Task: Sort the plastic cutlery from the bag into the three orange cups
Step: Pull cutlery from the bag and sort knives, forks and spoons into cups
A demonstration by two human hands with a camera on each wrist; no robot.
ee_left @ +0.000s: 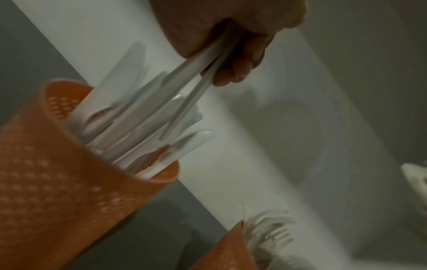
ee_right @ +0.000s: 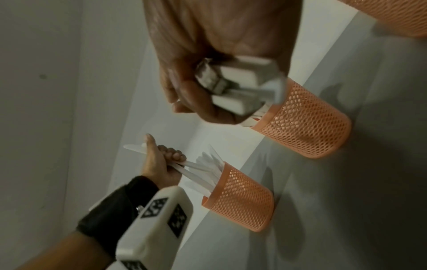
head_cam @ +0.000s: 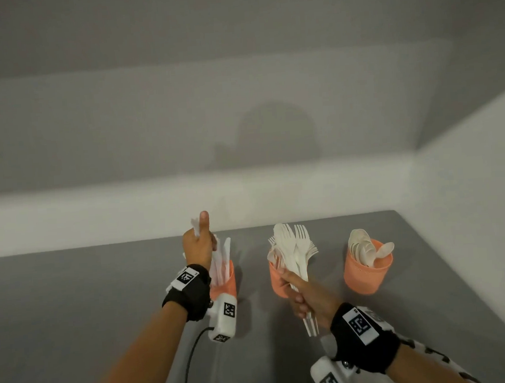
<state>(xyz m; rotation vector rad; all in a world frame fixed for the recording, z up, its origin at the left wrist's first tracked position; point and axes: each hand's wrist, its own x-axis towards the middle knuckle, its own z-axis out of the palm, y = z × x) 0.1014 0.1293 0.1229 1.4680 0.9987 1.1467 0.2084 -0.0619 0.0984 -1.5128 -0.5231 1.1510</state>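
Three orange mesh cups stand in a row on the grey table (head_cam: 73, 293). The left cup (head_cam: 227, 282) holds white knives, the middle cup (head_cam: 277, 288) forks, the right cup (head_cam: 367, 270) spoons (head_cam: 365, 247). My left hand (head_cam: 199, 243) grips a few knives (ee_left: 184, 102) just above the left cup (ee_left: 57, 182), blades pointing down among those inside, thumb up. My right hand (head_cam: 299, 297) grips a bundle of forks (head_cam: 294, 245) by the handles (ee_right: 238, 87), tines up, in front of the middle cup (ee_right: 307, 124).
A white wall (head_cam: 245, 197) runs close behind the cups and another closes the right side. A black cable (head_cam: 191, 360) trails from my left wrist camera toward the table's near edge. Grey tabletop lies to the left of the cups.
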